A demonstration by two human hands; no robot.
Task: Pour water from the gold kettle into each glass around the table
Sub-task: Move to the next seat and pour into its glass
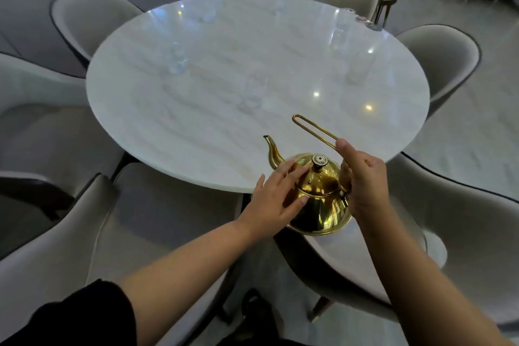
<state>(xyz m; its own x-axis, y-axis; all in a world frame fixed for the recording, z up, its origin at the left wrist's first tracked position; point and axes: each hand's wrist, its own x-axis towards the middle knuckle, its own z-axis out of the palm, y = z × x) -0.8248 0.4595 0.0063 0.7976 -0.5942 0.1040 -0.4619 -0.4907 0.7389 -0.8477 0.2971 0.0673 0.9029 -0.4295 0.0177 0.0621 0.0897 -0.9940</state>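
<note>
**Gold kettle held at the near edge of a round table**

A polished gold kettle (320, 199) sits low at the round marble table's (168, 121) near edge, seemingly held just off it. Its curved spout (271, 150) points away and left; the spout-to-handle line is its long axis. The right hand (365, 182) is closed around the wire handle (311, 128); the left hand (278, 196) lies flat and open against the body, steadying it. Rigid and slick, it is probably heavy with water; the handle is the safest hold. Clear glasses (177, 60) stand far across, faint and fragile.
</note>
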